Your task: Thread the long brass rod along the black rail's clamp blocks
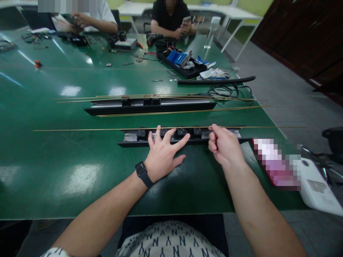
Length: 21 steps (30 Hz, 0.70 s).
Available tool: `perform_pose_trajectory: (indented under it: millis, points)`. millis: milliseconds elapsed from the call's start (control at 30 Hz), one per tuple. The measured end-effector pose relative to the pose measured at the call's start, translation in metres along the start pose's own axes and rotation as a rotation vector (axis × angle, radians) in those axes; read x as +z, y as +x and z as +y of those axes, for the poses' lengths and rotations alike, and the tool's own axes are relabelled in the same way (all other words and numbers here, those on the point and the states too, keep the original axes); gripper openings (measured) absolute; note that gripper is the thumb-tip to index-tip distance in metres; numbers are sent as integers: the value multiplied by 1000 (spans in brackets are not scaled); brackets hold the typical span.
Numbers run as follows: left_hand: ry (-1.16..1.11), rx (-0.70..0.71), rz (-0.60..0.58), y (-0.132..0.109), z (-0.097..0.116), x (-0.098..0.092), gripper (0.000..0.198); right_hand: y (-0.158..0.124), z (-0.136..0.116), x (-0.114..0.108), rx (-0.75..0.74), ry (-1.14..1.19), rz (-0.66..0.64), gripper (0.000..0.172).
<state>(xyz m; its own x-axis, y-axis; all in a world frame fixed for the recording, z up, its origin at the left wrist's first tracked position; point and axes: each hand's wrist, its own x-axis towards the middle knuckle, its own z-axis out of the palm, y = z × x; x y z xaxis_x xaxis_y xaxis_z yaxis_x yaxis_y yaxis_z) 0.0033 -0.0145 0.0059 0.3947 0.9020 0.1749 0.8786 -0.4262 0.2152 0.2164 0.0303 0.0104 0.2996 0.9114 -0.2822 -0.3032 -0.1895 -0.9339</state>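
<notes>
A long black rail with a silver channel (pixel 128 137) lies crosswise on the table in front of me. Several black blocks (pixel 197 132) sit in its channel. Along the rail's far side runs a thin brass-coloured rod (pixel 80 130), which sticks out well past both ends. My left hand (pixel 164 151), with a black watch on the wrist, rests over the rail with fingers spread, fingertips at the rod and blocks. My right hand (pixel 223 142) pinches the rod near the rail's right part between thumb and forefinger, the other fingers curled.
Beyond lies a second black rail (pixel 150 107) with more thin rods around it. A black tray (pixel 187 69) with blue items, a black strip (pixel 217 81) and coiled cable (pixel 222 91) are farther back. At right are a red-edged object (pixel 264 167) and white case (pixel 316 185). Two people sit opposite.
</notes>
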Motion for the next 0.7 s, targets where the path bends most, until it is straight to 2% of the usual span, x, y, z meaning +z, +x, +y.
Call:
perform_pose_trajectory:
  millis: [233, 533, 700]
  points:
    - [21, 0, 6, -1, 0, 1, 70, 0, 1, 0, -2, 4, -6, 19]
    - [24, -8, 9, 0, 1, 2, 73, 1, 2, -1, 0, 4, 3, 24]
    - [26, -8, 14, -1, 1, 2, 75, 0, 0, 0, 3, 5, -2, 20]
